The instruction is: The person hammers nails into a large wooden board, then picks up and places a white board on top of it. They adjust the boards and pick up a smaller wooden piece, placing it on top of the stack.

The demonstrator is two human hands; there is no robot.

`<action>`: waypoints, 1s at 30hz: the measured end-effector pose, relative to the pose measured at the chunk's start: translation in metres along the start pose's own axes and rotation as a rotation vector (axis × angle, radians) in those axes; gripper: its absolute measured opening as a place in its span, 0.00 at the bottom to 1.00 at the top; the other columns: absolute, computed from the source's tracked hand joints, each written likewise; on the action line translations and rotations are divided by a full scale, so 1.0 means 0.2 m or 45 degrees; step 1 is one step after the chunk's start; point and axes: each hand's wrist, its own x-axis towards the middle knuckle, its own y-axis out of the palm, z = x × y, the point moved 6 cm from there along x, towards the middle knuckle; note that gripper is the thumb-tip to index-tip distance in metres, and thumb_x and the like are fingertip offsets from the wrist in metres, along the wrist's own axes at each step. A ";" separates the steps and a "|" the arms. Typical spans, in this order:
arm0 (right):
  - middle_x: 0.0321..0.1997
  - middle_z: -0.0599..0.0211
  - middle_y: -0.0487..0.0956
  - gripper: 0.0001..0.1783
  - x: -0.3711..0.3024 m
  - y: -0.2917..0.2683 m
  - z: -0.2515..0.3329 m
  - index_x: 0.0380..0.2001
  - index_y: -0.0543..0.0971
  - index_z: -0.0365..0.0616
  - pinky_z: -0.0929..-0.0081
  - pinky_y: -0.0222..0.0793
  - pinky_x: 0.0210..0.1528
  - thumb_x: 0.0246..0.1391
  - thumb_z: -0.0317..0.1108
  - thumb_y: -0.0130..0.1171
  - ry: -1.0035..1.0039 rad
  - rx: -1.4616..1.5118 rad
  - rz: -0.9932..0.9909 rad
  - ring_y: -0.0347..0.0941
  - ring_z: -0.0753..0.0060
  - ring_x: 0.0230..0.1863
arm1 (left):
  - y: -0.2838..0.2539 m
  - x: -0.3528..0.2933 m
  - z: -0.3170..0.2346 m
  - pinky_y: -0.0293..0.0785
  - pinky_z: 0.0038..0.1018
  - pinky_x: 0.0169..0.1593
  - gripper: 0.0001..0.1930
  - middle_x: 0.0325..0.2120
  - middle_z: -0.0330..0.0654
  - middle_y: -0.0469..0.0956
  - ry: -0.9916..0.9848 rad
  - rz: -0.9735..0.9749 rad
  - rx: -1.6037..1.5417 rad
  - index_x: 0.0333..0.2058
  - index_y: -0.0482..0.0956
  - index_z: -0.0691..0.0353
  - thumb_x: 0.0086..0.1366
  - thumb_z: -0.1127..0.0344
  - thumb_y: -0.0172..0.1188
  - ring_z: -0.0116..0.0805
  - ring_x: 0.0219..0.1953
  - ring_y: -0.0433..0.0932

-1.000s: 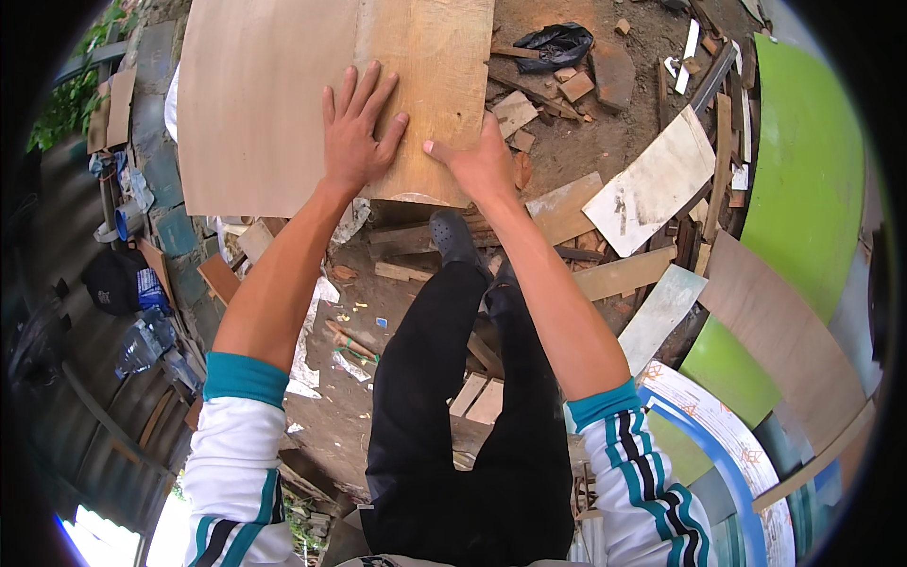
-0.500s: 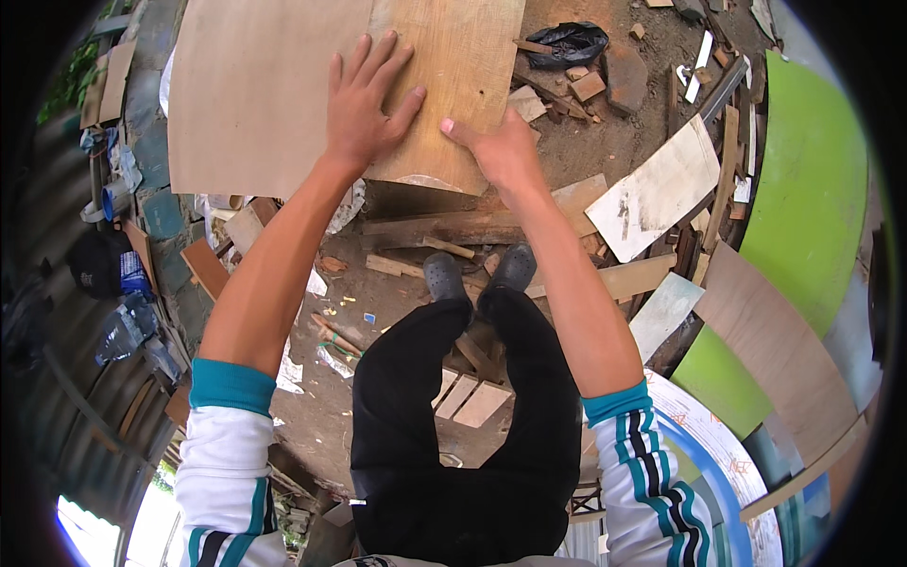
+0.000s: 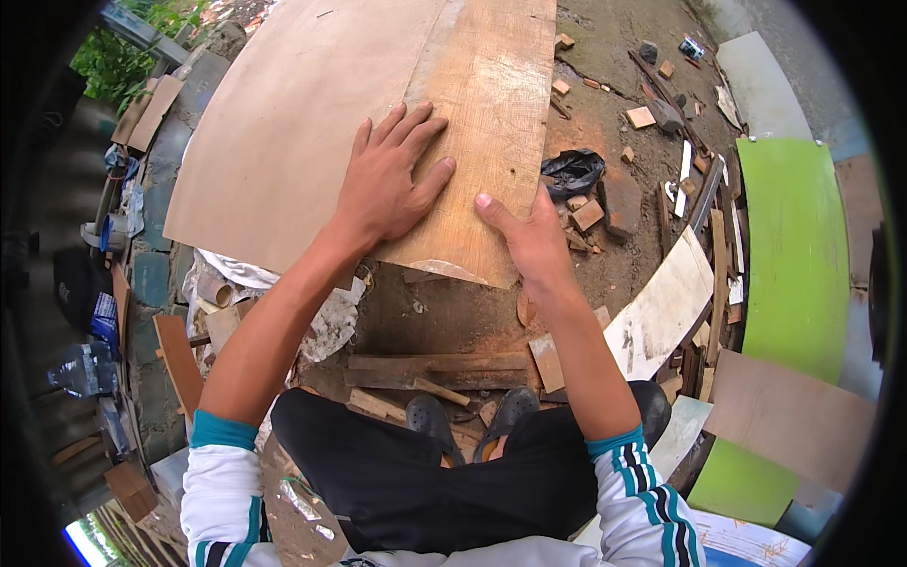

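A large pale brown plywood sheet (image 3: pixel 293 123) stretches away in front of me. Along its right side a yellower plywood strip (image 3: pixel 482 142), chipped at its near end, seems to lie over it. My left hand (image 3: pixel 392 184) rests flat across the seam between the two, fingers spread. At the strip's near right edge my right hand (image 3: pixel 534 236) holds on, thumb on top; its other fingers are mostly hidden at the edge, so I cannot tell whether they reach under both pieces.
Wood offcuts and a black plastic bag (image 3: pixel 573 174) litter the ground to the right. Beyond them stand a stained white board (image 3: pixel 661 302) and a green panel (image 3: pixel 794 255). A timber beam (image 3: pixel 435 370) lies before my shoes. On the left, a plastic bottle (image 3: pixel 85 369) is near a block wall (image 3: pixel 151 283).
My knees are bent further and spread wider, and the view has tilted farther ahead. Both hands keep their places on the plywood, which now appears lower in the picture.
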 end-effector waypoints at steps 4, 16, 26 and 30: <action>0.58 0.50 0.74 0.31 0.04 -0.02 0.00 0.63 0.60 0.32 0.69 0.77 0.54 0.62 0.32 0.60 0.045 -0.061 0.118 0.77 0.62 0.56 | 0.01 -0.02 0.04 0.47 0.46 0.74 0.27 0.68 0.46 0.66 0.041 -0.097 0.031 0.63 0.72 0.55 0.71 0.49 0.55 0.48 0.72 0.58; 0.54 0.49 0.76 0.30 0.05 -0.04 0.01 0.60 0.63 0.30 0.66 0.81 0.49 0.60 0.30 0.62 -0.035 -0.115 0.167 0.80 0.62 0.50 | -0.10 -0.08 -0.04 0.76 0.38 0.45 0.19 0.34 0.44 0.83 0.054 -0.326 0.067 0.36 0.86 0.60 0.66 0.48 0.60 0.45 0.44 0.80; 0.55 0.50 0.75 0.27 -0.06 -0.04 -0.01 0.61 0.64 0.29 0.62 0.81 0.50 0.67 0.35 0.57 -0.139 0.099 0.156 0.79 0.60 0.52 | -0.13 -0.35 -0.19 0.72 0.43 0.59 0.49 0.54 0.58 0.75 0.051 -0.158 0.097 0.57 0.75 0.67 0.57 0.23 0.56 0.53 0.56 0.76; 0.57 0.52 0.74 0.28 -0.05 -0.05 -0.06 0.63 0.64 0.31 0.63 0.80 0.52 0.70 0.41 0.52 -0.159 0.199 0.257 0.77 0.63 0.56 | -0.12 -0.46 -0.20 0.63 0.46 0.66 0.56 0.59 0.56 0.71 0.049 -0.067 0.355 0.60 0.73 0.67 0.50 0.18 0.58 0.53 0.63 0.69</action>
